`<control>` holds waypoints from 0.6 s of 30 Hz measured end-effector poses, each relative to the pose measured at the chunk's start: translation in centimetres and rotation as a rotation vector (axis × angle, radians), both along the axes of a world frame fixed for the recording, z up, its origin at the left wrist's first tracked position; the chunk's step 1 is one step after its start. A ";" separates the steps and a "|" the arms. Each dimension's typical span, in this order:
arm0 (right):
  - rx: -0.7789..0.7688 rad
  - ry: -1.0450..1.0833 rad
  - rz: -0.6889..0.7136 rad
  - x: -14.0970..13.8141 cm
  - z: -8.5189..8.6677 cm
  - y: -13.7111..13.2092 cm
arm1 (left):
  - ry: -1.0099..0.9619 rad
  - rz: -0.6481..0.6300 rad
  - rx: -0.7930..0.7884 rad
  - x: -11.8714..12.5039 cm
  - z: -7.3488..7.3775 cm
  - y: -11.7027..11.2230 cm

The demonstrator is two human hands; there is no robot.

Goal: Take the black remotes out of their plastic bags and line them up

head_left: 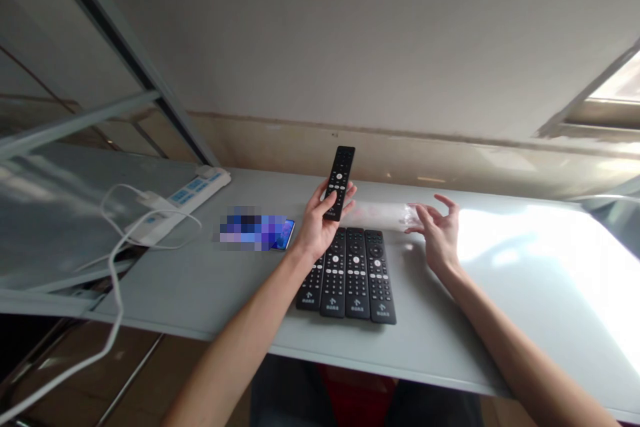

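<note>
My left hand (316, 223) grips the lower end of a black remote control (341, 180) and holds it upright above the table. Below it, several identical black remotes (356, 273) lie side by side on the pale grey table (210, 287). My right hand (439, 232) hovers to the right of the row, fingers spread and slightly curled, touching the end of a clear plastic sleeve (380, 215) that lies on the table behind the remotes.
A phone (283, 235) lies left of my left hand. A white power strip (181, 203) with a plugged-in charger and white cable (117, 267) sits at the far left. A metal shelf frame (125, 60) rises at the left; a wall backs the table.
</note>
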State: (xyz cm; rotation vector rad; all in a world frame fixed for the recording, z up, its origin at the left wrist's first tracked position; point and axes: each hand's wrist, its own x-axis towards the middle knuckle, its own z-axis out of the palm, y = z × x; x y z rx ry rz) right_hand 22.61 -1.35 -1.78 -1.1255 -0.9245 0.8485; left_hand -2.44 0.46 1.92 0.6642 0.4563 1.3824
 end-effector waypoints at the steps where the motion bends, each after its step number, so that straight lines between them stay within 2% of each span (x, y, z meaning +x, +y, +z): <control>1: 0.006 -0.005 0.019 -0.1 0.0 0.0 | 0.006 -0.013 -0.008 0.0 -0.2 0.1; 6: 0.007 -0.010 0.135 -0.4 -0.2 -0.2 | 0.027 -0.032 -0.019 0.0 -0.7 0.2; 12: 0.004 0.038 0.048 -0.3 -1.0 0.1 | 0.046 -0.052 -0.005 0.1 -0.6 0.1; 18: 0.002 0.009 0.119 -0.4 -1.6 0.4 | 0.056 -0.063 -0.012 0.0 -0.2 -0.2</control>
